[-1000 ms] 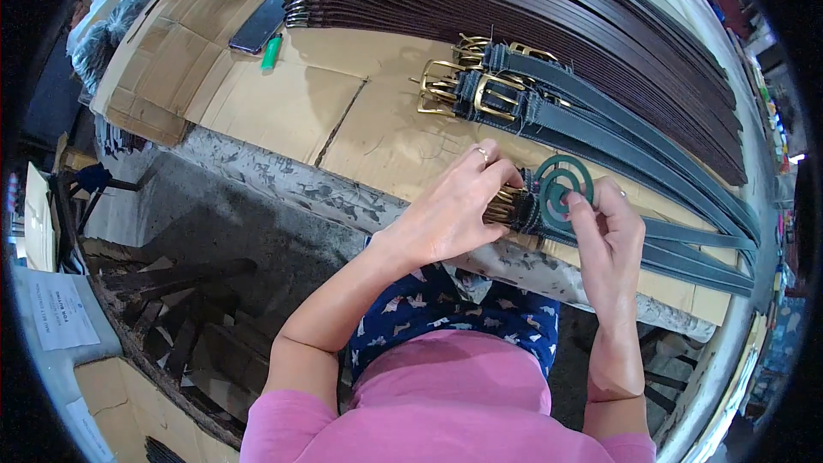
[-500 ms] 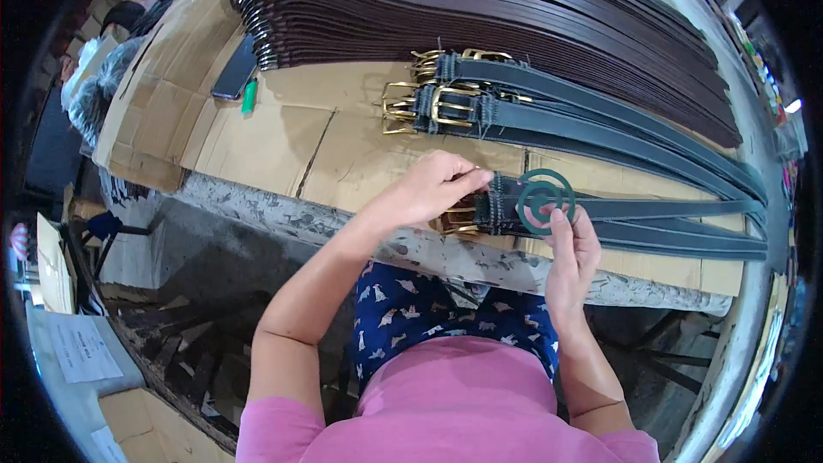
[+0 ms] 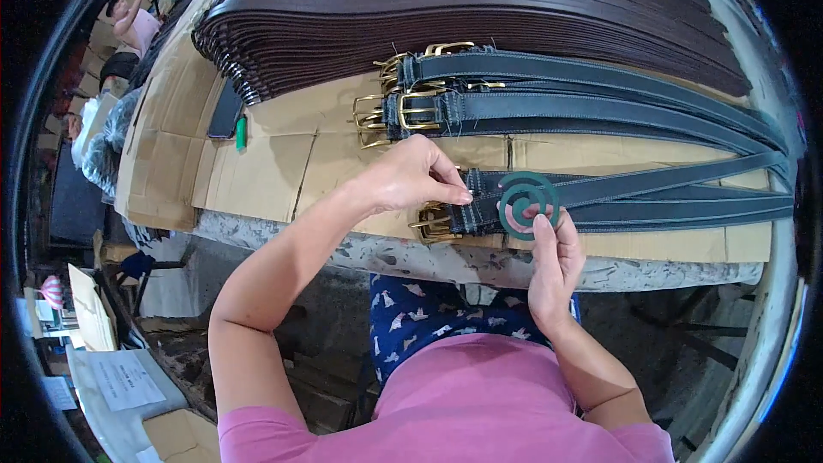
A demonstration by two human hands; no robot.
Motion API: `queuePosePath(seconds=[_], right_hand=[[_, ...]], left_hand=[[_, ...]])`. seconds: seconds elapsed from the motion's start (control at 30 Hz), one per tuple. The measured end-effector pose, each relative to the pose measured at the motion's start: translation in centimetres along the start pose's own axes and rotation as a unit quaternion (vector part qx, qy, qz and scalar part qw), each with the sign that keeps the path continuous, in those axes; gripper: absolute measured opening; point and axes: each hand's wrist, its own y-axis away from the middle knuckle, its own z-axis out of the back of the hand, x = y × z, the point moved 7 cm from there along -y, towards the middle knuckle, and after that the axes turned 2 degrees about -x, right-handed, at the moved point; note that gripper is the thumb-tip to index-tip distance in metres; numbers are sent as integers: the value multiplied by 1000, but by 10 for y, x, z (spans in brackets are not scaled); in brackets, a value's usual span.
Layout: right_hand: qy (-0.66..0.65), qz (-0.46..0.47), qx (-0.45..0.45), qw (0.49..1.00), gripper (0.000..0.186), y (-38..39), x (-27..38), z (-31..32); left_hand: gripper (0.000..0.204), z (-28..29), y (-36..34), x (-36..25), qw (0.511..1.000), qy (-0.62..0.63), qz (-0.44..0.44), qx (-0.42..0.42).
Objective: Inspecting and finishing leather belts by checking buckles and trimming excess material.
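Left hand (image 3: 407, 178) shifts from buckles (image 3: 431, 225) to belt stitching (image 3: 470, 218), so work's there; tips together, contents unclear; right hand (image 3: 555, 266) pinches green coil (image 3: 523, 205).

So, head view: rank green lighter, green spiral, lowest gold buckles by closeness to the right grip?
1. Green spiral: held in the right grip.
2. Lowest gold buckles: left of the spiral.
3. Green lighter: far left, on the cardboard.

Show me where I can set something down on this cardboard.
Open cardboard lies between the green lighter and the left hand. A narrower strip shows between the farther belts and the nearer belts. Crowded: the far side, under brown straps, and the right end, where the belts converge.
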Motion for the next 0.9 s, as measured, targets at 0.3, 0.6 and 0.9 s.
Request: queuePosePath(seconds=[0.3,0.6,0.9], right_hand=[[-21,34,6,999,15,-1,-4,0],[-15,45,14,999,15,-2,-6,-1],[-24,54,13,998,16,-2,-6,0]], left_hand=[[13,-11,21,-6,990,-48,-56,-118],[12,-29,51,-28,875,-201,-316,-306],[20,-12,44,-12,963,-12,-105,-247]])
